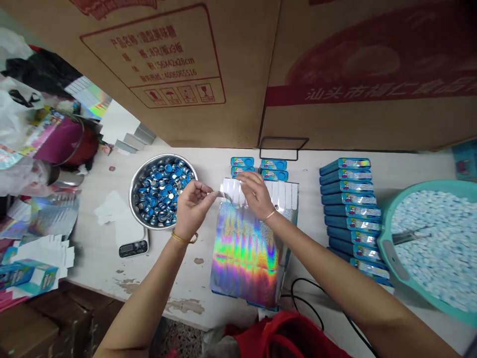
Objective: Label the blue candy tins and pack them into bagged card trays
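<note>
The left hand [193,206] pinched what looked like a thin strip [225,196] between thumb and forefinger, its end over the upper left corner of a stack of shiny sheets [244,253]; a grip by the very tips likely left most of so slight a piece free. The right hand [257,195] hung palm down across the sheets' upper edge, fingers loosely bent and a little apart; whether it pressed on the white tabs [287,195] there or held anything, one could not tell. The stack lay squarely before the body, presumably so that both hands could meet over it. Just beyond it stood a few small blue packs [274,164]. A metal bowl [131,194] of blue caps [164,184] sat near the left hand, probably for easy picking, with a small scale [133,248] below it. To the right, similar blue packs [346,199] leaned in a close row, perhaps to save table room, beside a teal basin [385,224] of small white and blue pieces [439,223]. Large cardboard boxes [238,119] walled off the far side.
</note>
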Motion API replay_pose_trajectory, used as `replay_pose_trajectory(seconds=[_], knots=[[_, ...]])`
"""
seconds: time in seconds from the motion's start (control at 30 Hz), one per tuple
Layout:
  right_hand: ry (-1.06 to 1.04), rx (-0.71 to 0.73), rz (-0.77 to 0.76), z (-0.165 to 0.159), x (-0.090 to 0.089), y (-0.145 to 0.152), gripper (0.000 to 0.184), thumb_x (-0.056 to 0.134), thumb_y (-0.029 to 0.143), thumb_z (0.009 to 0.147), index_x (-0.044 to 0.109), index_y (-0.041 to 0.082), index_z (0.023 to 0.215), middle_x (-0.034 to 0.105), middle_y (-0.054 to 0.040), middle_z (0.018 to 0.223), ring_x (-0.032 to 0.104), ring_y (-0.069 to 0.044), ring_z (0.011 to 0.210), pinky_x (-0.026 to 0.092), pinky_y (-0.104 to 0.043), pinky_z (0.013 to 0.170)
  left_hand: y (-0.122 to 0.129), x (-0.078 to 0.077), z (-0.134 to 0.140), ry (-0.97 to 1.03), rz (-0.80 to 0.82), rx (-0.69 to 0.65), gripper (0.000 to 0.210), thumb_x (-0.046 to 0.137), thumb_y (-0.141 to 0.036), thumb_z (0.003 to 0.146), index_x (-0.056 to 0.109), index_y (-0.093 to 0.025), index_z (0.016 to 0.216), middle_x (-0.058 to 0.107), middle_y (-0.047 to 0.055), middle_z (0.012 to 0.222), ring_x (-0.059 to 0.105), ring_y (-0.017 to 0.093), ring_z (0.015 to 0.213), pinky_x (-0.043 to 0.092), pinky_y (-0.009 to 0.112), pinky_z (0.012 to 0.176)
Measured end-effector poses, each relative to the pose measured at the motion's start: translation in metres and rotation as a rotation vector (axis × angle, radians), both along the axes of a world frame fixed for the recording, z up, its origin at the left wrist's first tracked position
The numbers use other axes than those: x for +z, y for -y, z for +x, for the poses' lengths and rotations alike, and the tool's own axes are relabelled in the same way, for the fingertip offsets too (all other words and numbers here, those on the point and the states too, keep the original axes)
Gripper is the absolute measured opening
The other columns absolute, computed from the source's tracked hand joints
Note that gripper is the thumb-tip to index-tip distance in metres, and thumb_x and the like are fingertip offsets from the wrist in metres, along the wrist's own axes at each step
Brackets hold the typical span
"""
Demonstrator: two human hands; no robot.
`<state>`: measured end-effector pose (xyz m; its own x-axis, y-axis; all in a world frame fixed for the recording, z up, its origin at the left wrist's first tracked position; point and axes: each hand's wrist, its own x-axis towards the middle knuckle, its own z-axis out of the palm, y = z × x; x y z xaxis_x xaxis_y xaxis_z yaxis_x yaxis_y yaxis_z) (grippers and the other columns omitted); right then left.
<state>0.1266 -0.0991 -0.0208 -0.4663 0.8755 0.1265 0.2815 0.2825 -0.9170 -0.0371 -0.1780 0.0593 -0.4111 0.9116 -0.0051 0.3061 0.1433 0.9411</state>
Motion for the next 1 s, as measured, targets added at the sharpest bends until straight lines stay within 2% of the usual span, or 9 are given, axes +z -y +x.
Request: replay_pose_trajectory(seconds=[0.07, 0.13, 0.2, 0.33, 0.47, 0.53, 0.73, 0.87, 1.0], knots=[[-0.159, 0.023, -0.156, 0.010, 0.013, 0.006, 0.059, 0.025, 0.063, 0.093, 0.066, 0.022, 0.101, 0.064, -0.0087, 0.109, 0.055, -0.024, 0.109, 0.040, -0.040, 0.097, -0.011, -0.004, 0.011, 0.163, -0.018, 0.046, 0.028, 0.076, -0.034, 0.069, 0.053, -0.018, 0.074, 0.056, -0.003, 0.068, 0.053, 0.008, 0.060, 0.045, 0.021, 0.059], [-0.250, 0.033, -0.322, 0.020, 0.023, 0.011, 0.052, 0.037, 0.066, 0.089, 0.063, 0.021, 0.094, 0.065, -0.0062, 0.096, 0.059, -0.022, 0.095, 0.045, -0.037, 0.088, -0.021, -0.009, 0.022, 0.254, -0.030, 0.067, 0.031, 0.078, -0.035, 0.066, 0.052, -0.018, 0.072, 0.054, -0.004, 0.066, 0.052, 0.008, 0.058, 0.044, 0.020, 0.057], [-0.275, -0.018, -0.415, 0.029, 0.028, 0.012, 0.041, 0.052, 0.062, 0.084, 0.060, 0.022, 0.085, 0.062, -0.0025, 0.083, 0.058, -0.019, 0.081, 0.046, -0.032, 0.077, -0.030, -0.015, 0.034, 0.294, -0.049, 0.064, 0.031, 0.079, -0.034, 0.065, 0.053, -0.018, 0.071, 0.054, -0.004, 0.064, 0.051, 0.007, 0.056, 0.042, 0.020, 0.055], [-0.252, -0.169, -0.428, 0.050, 0.026, 0.001, 0.035, 0.056, 0.054, 0.084, 0.054, 0.022, 0.071, 0.056, 0.0003, 0.069, 0.052, -0.015, 0.070, 0.043, -0.028, 0.068, -0.049, -0.027, 0.056, 0.325, -0.104, 0.007, 0.029, 0.078, -0.031, 0.065, 0.053, -0.017, 0.069, 0.054, -0.004, 0.061, 0.049, 0.007, 0.055, 0.039, 0.020, 0.053], [-0.199, -0.230, -0.428, 0.075, 0.015, -0.028, 0.036, 0.053, 0.054, 0.083, 0.052, 0.022, 0.066, 0.053, 0.0008, 0.064, 0.047, -0.014, 0.061, 0.039, -0.027, 0.060, -0.080, -0.045, 0.076, 0.317, -0.131, -0.058, 0.024, 0.072, -0.030, 0.070, 0.052, -0.017, 0.066, 0.052, -0.005, 0.058, 0.046, 0.007, 0.052, 0.036, 0.020, 0.051], [-0.137, -0.257, -0.384, 0.087, 0.006, -0.046, 0.038, 0.055, 0.055, 0.080, 0.051, 0.022, 0.063, 0.049, 0.0019, 0.060, 0.043, -0.013, 0.058, 0.036, -0.026, 0.057, -0.100, -0.056, 0.084, 0.237, -0.152, -0.080, 0.022, 0.069, -0.027, 0.072, 0.051, -0.018, 0.065, 0.052, -0.004, 0.058, 0.046, 0.008, 0.051, 0.036, 0.021, 0.051], [0.132, -0.304, -0.268, 0.105, -0.024, -0.097, 0.034, 0.052, 0.051, 0.077, 0.049, 0.022, 0.060, 0.041, 0.0042, 0.052, 0.035, -0.012, 0.052, 0.027, -0.026, 0.052, -0.148, -0.075, 0.101, -0.262, -0.260, -0.128, 0.013, 0.062, -0.020, 0.077, 0.054, -0.019, 0.067, 0.057, -0.003, 0.059, 0.052, 0.014, 0.059, 0.038, 0.028, 0.067], [0.271, -0.307, -0.247, 0.105, -0.034, -0.110, 0.028, 0.051, 0.043, 0.078, 0.050, 0.022, 0.060, 0.047, 0.0027, 0.053, 0.040, -0.013, 0.053, 0.029, -0.026, 0.054, -0.160, -0.082, 0.104, -0.453, -0.314, -0.172, 0.011, 0.061, -0.019, 0.079, 0.054, -0.020, 0.070, 0.061, -0.002, 0.063, 0.056, 0.018, 0.067, 0.035, 0.035, 0.079], [0.327, -0.296, -0.253, 0.105, -0.037, -0.113, 0.026, 0.050, 0.041, 0.080, 0.052, 0.022, 0.062, 0.050, 0.0021, 0.053, 0.044, -0.015, 0.055, 0.030, -0.026, 0.057, -0.164, -0.084, 0.107, -0.570, -0.354, -0.221, 0.009, 0.058, -0.019, 0.081, 0.054, -0.020, 0.072, 0.064, 0.001, 0.069, 0.058, 0.022, 0.077, 0.031, 0.038, 0.081]])
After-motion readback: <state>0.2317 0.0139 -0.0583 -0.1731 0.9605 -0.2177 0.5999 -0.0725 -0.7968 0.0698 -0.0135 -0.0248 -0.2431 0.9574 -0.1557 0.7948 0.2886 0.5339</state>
